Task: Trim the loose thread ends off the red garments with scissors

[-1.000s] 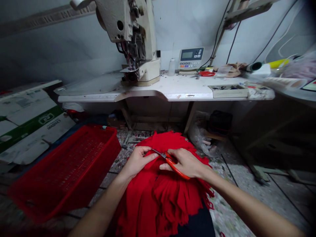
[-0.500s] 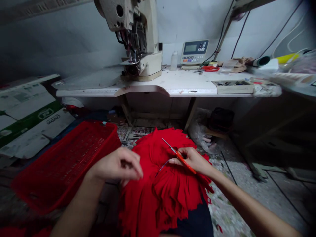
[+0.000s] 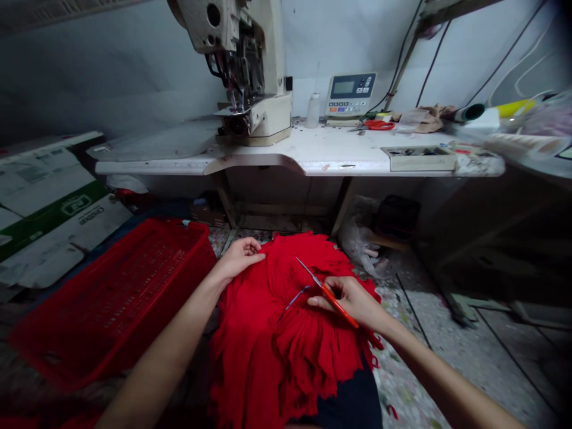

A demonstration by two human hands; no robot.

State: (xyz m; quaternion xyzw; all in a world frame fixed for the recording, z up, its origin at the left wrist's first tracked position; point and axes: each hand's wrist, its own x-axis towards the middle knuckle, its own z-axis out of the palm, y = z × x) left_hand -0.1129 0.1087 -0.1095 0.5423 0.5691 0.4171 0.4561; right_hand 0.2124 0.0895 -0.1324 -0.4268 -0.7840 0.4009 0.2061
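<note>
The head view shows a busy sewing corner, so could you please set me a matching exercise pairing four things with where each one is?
Things:
1. orange-handled scissors
2. left hand
3. red plastic crate
4. digital control panel

Places:
A. on the white sewing table
B. on the floor beside the red fabric
C. in the right hand
D. resting on the edge of the fabric

Pairs: 1-C, 2-D, 3-B, 4-A

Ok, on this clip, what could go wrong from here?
The scissors in the right hand have bare pointed blades lying over the red fabric, so a slip could nick it. The left hand rests on that fabric and might get caught if the blades swing its way. The ragged fabric edge could also slide onto the speckled floor.
</note>
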